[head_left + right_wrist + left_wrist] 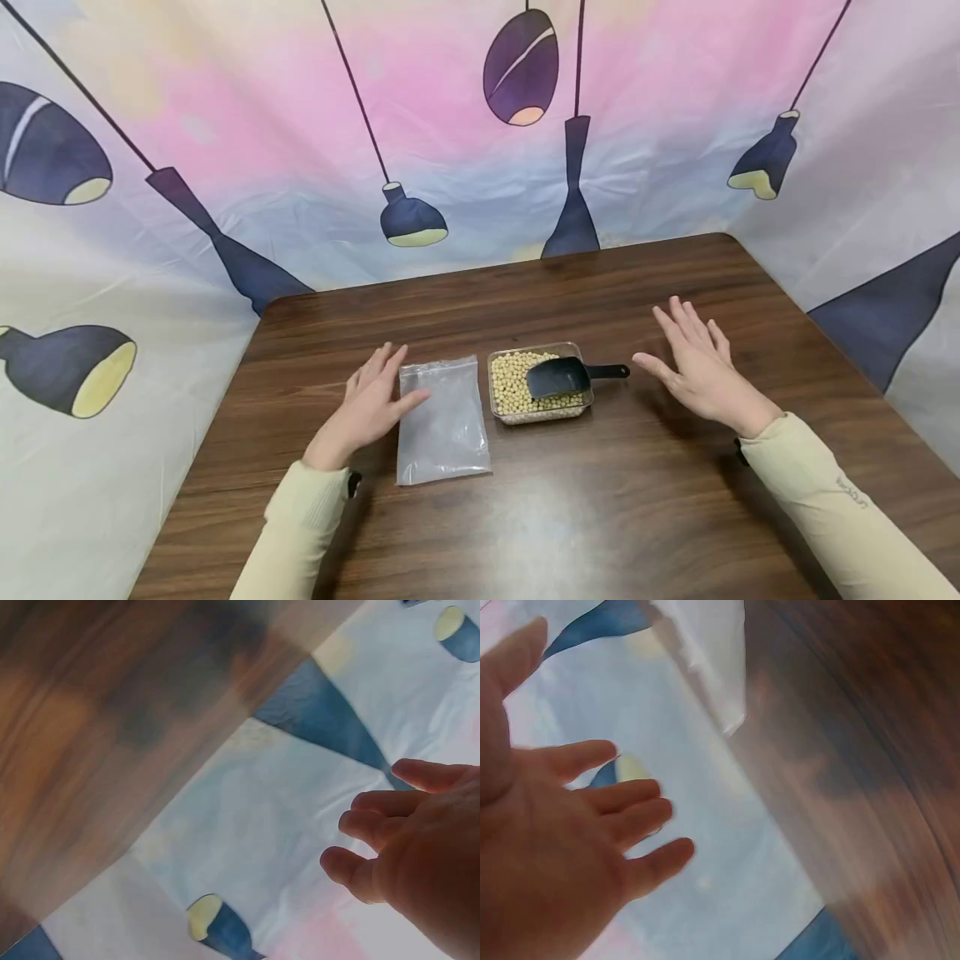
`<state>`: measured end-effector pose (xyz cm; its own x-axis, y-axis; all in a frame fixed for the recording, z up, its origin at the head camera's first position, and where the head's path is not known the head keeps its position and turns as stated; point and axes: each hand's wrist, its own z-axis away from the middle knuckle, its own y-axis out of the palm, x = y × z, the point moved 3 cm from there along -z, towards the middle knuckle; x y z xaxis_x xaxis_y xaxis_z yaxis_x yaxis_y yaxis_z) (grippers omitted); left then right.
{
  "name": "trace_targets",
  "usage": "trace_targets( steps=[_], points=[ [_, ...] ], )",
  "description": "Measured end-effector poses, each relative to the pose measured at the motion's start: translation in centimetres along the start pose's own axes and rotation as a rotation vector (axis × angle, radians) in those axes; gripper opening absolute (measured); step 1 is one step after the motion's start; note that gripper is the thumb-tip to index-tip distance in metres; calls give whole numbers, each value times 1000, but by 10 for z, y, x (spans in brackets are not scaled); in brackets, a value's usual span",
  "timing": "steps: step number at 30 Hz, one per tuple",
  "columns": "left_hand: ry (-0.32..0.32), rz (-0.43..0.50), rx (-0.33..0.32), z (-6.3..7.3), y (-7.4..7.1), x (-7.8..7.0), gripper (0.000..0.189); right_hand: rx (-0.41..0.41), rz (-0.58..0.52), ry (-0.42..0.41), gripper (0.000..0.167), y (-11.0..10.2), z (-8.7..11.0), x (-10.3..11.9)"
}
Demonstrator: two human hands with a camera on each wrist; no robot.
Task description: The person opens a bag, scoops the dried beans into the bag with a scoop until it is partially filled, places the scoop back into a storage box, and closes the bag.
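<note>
A clear plastic zip bag (446,429) lies flat on the table. Next to it is a clear rectangular container (543,419) of pale yellow beans (512,385), with a black scoop (558,379) lying on the beans and its handle pointing right. My left hand (363,410) hovers by the bag's left side, thumb overlapping the bag in the head view. Spread wide, the right hand (701,375) is held to the right of the scoop's handle, apart from it. In both wrist views, the left hand (570,825) and right hand (420,840) hold nothing.
The brown wood-grain table (585,517) has rounded far corners. Behind and beside it hangs a pastel cloth backdrop (465,150) printed with dark lamps. Pale sleeves (832,492) cover both forearms.
</note>
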<state>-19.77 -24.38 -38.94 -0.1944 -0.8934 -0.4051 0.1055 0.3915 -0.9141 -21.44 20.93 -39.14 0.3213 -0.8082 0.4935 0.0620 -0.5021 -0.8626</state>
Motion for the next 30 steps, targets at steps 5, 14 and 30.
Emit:
trace_targets(
  steps=[5, 14, 30],
  points=[
    [18, -14, 3, -41, 7, 7, 65, -28, -33, -33, 81, 8, -10, 12],
    [54, -36, 16, -56, 23, 8, 34, -134, -87, -112, 69, 7, -13, 26],
    [101, -47, 2, -62, 13, 5, 11, -224, -102, -168, 60, 3, -23, 33]
  ],
)
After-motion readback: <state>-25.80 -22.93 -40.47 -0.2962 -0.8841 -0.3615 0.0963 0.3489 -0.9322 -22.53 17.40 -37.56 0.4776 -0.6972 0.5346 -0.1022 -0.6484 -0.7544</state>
